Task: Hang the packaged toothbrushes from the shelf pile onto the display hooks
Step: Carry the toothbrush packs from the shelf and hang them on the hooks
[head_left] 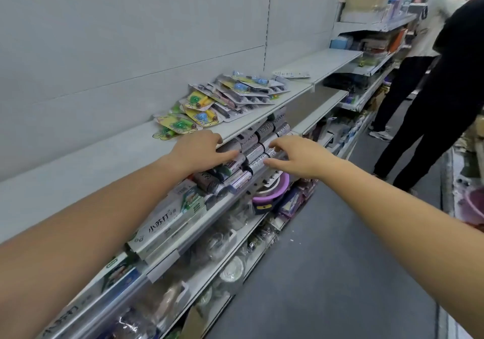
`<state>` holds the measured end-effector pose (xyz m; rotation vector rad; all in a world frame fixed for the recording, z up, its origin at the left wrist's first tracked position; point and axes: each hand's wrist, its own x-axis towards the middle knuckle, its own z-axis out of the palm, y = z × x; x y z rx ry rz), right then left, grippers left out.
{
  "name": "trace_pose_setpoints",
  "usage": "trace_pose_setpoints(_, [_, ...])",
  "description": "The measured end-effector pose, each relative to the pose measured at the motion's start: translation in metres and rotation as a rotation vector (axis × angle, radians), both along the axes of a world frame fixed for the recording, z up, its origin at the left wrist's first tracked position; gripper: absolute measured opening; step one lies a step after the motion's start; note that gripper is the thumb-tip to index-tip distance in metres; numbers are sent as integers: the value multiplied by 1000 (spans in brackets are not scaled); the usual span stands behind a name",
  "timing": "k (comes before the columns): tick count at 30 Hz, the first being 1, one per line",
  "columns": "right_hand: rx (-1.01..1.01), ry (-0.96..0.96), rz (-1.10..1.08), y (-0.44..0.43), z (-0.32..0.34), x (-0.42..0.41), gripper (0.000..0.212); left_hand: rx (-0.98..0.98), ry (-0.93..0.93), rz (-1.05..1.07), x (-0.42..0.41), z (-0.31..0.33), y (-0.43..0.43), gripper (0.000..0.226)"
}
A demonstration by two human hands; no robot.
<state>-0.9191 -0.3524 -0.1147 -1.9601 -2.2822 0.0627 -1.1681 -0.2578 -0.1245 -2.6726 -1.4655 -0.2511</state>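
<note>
A pile of packaged toothbrushes (222,100) lies on the grey upper shelf (110,160), some with yellow-green cards, others in clear blister packs. My left hand (199,150) reaches over the shelf's front edge just below the pile, fingers relaxed and holding nothing. My right hand (298,155) hovers in front of the rolls on the shelf below, fingers spread and loosely bent, also holding nothing. Both hands are short of the pile. The white back panel (157,37) above the shelf is bare; no display hooks show on it.
Rolled bag packs (251,153) and toothpaste boxes (167,223) fill the shelf under my hands. A purple basin (272,189) sits lower down. Two people (424,98) stand in the aisle at the right. Grey floor (340,260) runs along the shelving.
</note>
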Motion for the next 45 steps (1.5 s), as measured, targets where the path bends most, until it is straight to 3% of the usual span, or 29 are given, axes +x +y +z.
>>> trace_pose_setpoints(9, [21,-42,144,102,18,110,68,-27,28,212,97,15,58,84])
trace_pose_setpoints(15, [5,-48,195,176,29,167,64,-51,-53,348,141,23,100,79])
trace_pose_setpoints(25, [14,-17,282,311,19,188,73,-16,-170,527,146,25,208,61])
trace_pose_setpoints(29, [34,34,240,359,28,201,62,-47,-221,578,152,29,238,65])
trace_pose_setpoints(38, [-33,20,166,441,28,244,55,-188,-312,694,167,38,272,63])
trace_pose_setpoints(45, [-71,98,247,479,30,248,54,-205,-337,813,179,41,278,61])
